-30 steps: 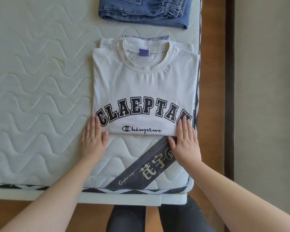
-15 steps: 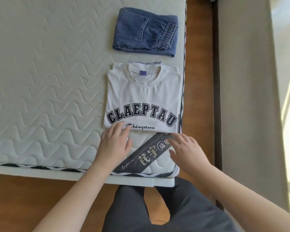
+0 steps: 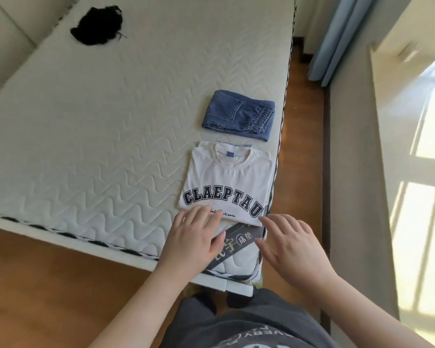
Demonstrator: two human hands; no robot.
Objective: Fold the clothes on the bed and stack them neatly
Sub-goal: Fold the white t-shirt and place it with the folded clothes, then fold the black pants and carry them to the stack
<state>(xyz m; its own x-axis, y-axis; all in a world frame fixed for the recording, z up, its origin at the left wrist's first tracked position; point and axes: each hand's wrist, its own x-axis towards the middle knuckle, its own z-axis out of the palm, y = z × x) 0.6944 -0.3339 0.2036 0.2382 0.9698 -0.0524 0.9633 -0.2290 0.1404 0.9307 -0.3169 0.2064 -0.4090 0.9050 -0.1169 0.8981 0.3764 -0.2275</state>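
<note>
A folded white T-shirt point(image 3: 230, 183) with dark block letters lies near the right corner of the mattress point(image 3: 98, 146). Just beyond it sits a folded pair of blue jeans point(image 3: 237, 115). A crumpled black garment point(image 3: 96, 25) lies far off at the top left of the bed. My left hand point(image 3: 195, 237) hovers with fingers spread, its fingertips over the shirt's near hem. My right hand point(image 3: 290, 243) is open at the shirt's near right corner, above the mattress label. Neither hand holds anything.
A dark label band point(image 3: 239, 243) crosses the mattress corner. Wooden floor point(image 3: 35, 285) lies in front and along the right side of the bed. A blue curtain point(image 3: 337, 38) and a sunlit window point(image 3: 417, 197) are at the right. A padded headboard point(image 3: 5, 38) stands at the far left.
Both hands lifted off the shirt's near edge and drew back toward me, fingers spreading. The view pulled back and up, bringing the jeans and the black garment into sight.
</note>
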